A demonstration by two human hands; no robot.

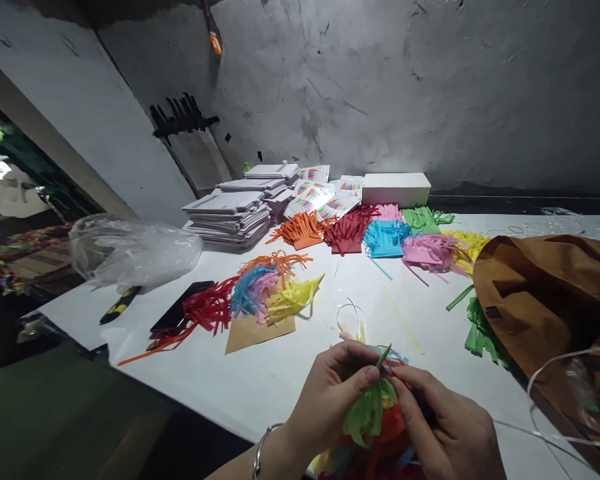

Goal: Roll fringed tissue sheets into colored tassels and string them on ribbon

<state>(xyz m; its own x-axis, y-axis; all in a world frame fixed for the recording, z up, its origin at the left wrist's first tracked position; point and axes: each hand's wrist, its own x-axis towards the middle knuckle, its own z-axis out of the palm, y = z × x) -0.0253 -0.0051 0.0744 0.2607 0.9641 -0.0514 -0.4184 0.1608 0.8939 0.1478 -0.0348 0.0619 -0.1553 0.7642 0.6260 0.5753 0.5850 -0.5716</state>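
Observation:
My left hand [330,393] and my right hand [445,427] meet at the near edge of the white table [260,380]. Both pinch a bunch of coloured paper strips [367,413], green on top with orange, blue and yellow below. A bracelet sits on my left wrist. Just beyond my fingers lies a thin clear loop of wire or string [350,313].
Heaps of cut paper fringe [380,237] in orange, red, blue, pink, green and yellow lie mid-table. A mixed heap [260,293] rests on a brown envelope beside a phone [180,307]. Stacks of white cards [230,217], a white box [395,189], a plastic bag [130,250], brown cloth [545,293].

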